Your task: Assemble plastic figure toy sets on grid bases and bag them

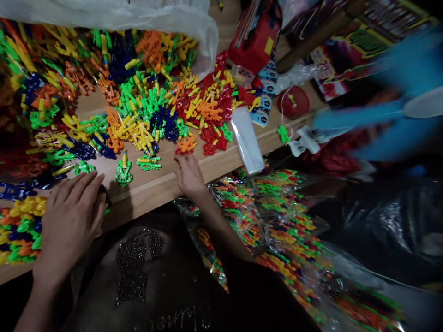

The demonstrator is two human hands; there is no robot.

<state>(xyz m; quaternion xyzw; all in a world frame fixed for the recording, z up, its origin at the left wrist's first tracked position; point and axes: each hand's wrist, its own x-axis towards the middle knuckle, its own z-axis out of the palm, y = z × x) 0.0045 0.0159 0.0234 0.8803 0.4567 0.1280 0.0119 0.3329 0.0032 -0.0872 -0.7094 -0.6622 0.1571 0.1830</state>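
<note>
My left hand is over the table edge at left, fingers stretched forward, back of the hand up. A green plastic toy piece lies just beyond its fingertips; what is under the palm is hidden. My right hand is at the front edge, its fingers curled at a small red plastic piece beside an orange toy piece. Between my hands lie a green toy with a yellow stick and another green and yellow toy. Behind them spreads a heap of colourful plastic toys.
A white plastic sack borders the heap. To the right are a clear plastic packet, a red machine, a red dish and a blurred blue fan. Filled clear bags lie below the table; colourful beads sit at left.
</note>
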